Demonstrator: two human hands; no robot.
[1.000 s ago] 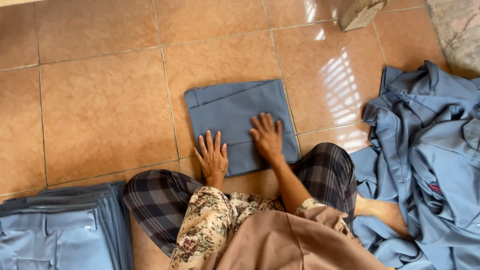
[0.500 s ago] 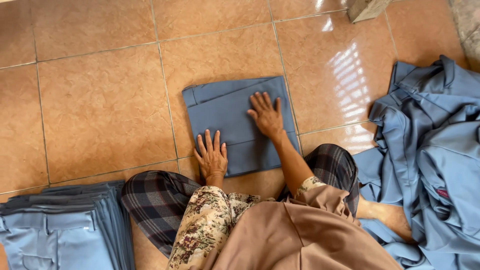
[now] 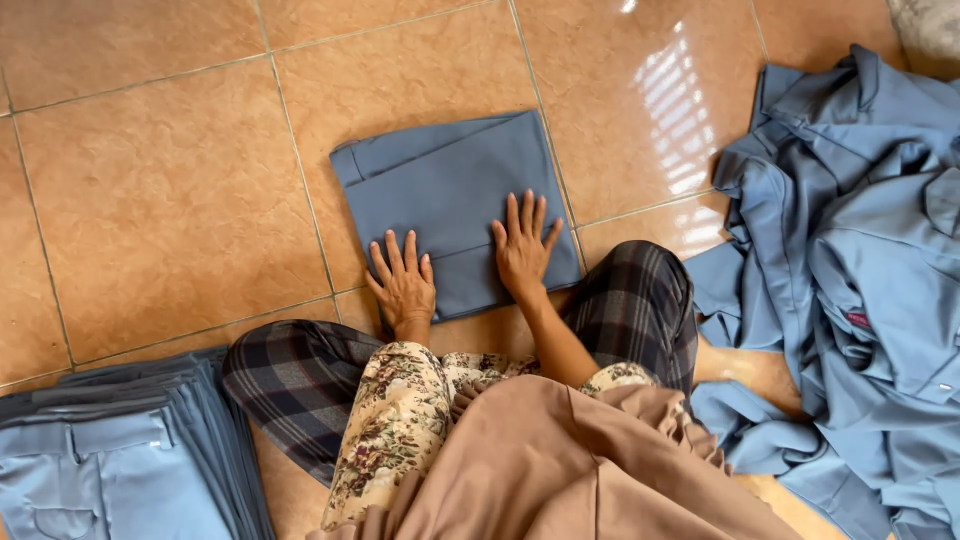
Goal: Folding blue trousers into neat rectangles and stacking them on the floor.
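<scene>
Both palms are down flat, fingers spread, no grip closed on anything: left hand (image 3: 403,283) on the near-left corner of the folded blue-grey garment (image 3: 450,205), right hand (image 3: 523,247) on its near-right part. It lies square on the tiled floor (image 3: 170,190). I judge this the pressing step; next calls for lifting it without spoiling the fold.

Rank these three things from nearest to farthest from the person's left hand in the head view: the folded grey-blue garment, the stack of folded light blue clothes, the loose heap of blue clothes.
Measured from the left hand:
1. Folded grey-blue garment: on the tiles straight ahead, under the fingers.
2. Stack of folded light blue clothes: lower left corner, beside the knee.
3. Loose heap of blue clothes: far right, beyond the right hand.
</scene>
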